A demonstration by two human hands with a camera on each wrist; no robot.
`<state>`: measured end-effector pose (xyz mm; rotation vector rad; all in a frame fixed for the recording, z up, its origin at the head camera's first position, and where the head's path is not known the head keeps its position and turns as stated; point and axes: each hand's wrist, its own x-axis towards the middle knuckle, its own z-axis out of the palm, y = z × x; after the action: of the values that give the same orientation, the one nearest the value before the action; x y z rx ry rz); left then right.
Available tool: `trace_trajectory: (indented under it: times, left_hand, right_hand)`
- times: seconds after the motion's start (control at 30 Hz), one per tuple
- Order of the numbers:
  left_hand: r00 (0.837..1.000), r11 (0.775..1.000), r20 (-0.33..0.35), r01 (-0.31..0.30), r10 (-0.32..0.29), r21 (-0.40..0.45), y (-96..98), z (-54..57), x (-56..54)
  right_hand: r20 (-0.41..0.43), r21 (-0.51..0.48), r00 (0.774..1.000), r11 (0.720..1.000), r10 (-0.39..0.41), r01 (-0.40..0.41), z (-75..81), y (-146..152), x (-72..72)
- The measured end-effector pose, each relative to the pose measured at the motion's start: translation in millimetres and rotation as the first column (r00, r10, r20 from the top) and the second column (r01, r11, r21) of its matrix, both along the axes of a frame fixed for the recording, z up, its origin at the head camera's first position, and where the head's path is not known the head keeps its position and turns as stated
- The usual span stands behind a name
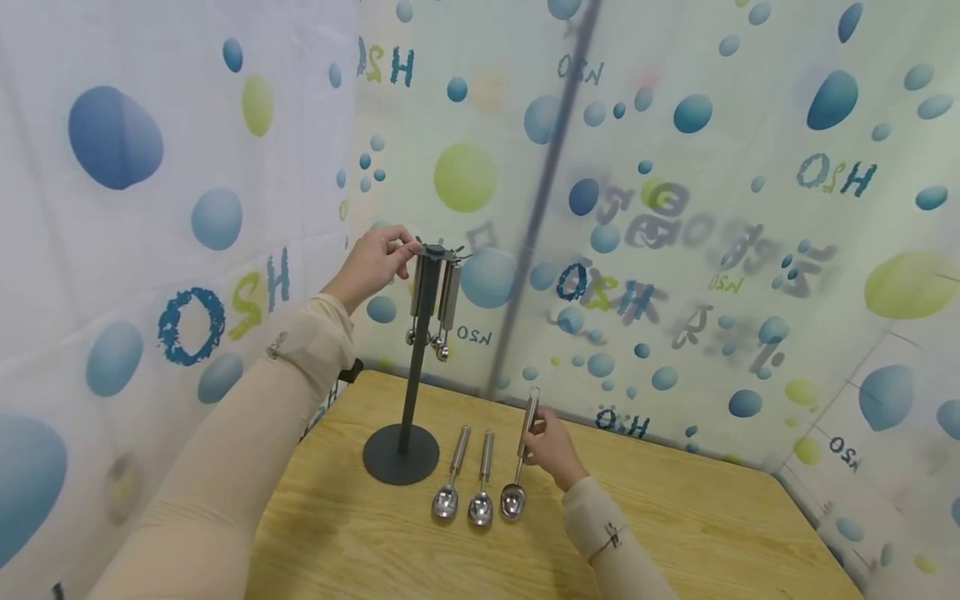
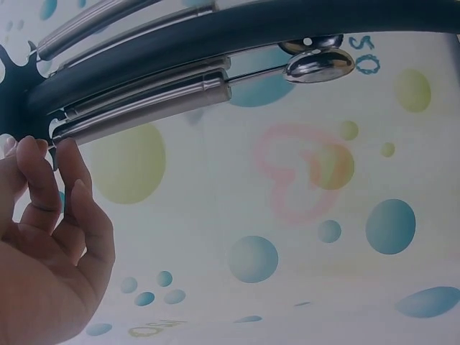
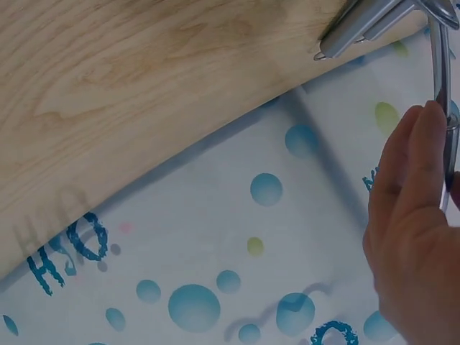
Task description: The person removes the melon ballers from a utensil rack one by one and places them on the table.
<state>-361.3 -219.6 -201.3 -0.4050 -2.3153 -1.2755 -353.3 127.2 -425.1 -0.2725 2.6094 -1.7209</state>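
A dark utensil stand (image 1: 415, 383) with a round base holds several metal scoops (image 1: 448, 296) hanging by their handle ends from its top hooks. My left hand (image 1: 378, 262) is at the stand's top left; its fingertips pinch the handle end of a hanging ice cream scoop (image 2: 151, 111) at the hook, partly hidden by the fingers. My right hand (image 1: 553, 450) grips the handle of another ice cream scoop (image 1: 513, 500), tilted with its bowl low near the table. The right wrist view shows this hand (image 3: 413, 215) with its fingers along the handle.
Two more metal scoops (image 1: 446, 500) (image 1: 481, 507) lie side by side on the wooden table (image 1: 675, 517), between the stand and my right hand. A curtain (image 1: 675, 250) with blue and green dots hangs behind and beside the table.
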Motion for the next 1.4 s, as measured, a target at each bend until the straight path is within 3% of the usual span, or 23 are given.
trace_trajectory:
  times: [0.27, 0.57, 0.9, 1.23, 1.4]
  left_hand:
    - [1.0, 1.0, 0.003, 0.002, -0.002, 0.008, -1.6, -1.8, 0.4]
    - [1.0, 1.0, 0.002, 0.007, -0.007, 0.005, -1.5, -3.3, -1.1]
    - [1.0, 1.0, 0.007, 0.006, -0.006, 0.005, -1.2, -3.1, -1.4]
    - [1.0, 1.0, -0.003, 0.014, -0.014, 0.013, -2.3, -0.4, -0.8]
    - [1.0, 1.0, -0.006, 0.015, -0.015, 0.014, -2.7, 0.2, 0.3]
  right_hand:
    - [0.124, 0.001, 0.991, 0.998, 0.057, -0.057, -6.9, 0, -0.4]
    - [0.204, 0.031, 0.978, 0.998, 0.051, -0.058, -13.5, -3, -5.6]
    - [0.364, 0.077, 0.931, 0.996, 0.003, -0.033, -24.2, -4, -17.6]
    - [0.404, 0.148, 0.915, 0.988, -0.012, -0.053, -28.3, -6, -26.5]
    - [0.398, 0.167, 0.917, 0.984, -0.016, -0.055, -29.7, -8, -25.8]
